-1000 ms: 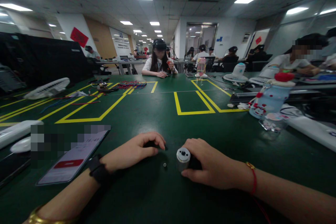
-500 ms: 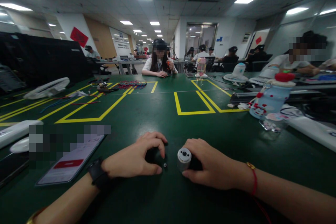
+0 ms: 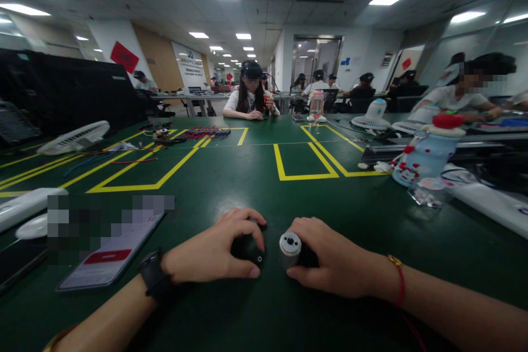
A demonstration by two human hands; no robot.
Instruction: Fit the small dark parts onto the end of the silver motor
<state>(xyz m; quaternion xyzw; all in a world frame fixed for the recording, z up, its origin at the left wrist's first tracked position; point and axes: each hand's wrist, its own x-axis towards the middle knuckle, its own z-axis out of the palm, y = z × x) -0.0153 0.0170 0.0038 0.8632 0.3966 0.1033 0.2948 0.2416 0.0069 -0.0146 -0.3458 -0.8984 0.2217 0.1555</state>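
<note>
My right hand point(image 3: 319, 256) is wrapped around a short silver metal cylinder point(image 3: 290, 253) that looks like a small motor. It stands upright on the green table, and its round top has a dark centre and small holes. To its left, my left hand point(image 3: 225, 245) curves in a C shape with thumb and fingers apart. In the gap between thumb tip and index fingertip is a tiny round metal piece point(image 3: 259, 259) with a hole in it. No finger visibly grips that piece.
A phone point(image 3: 111, 253) lies left of my left wrist. Bundled wires point(image 3: 206, 133) and a white fan point(image 3: 74, 138) are farther left. On the right stands a blue bottle point(image 3: 427, 157) by a white fan point(image 3: 371, 114). Across the table sits a person point(image 3: 249, 93); yellow tape point(image 3: 307, 178) marks the surface.
My left hand has shifted slightly to the right, its thumb and fingertips now around the tiny metal piece. My right hand and the silver cylinder have stayed in place.
</note>
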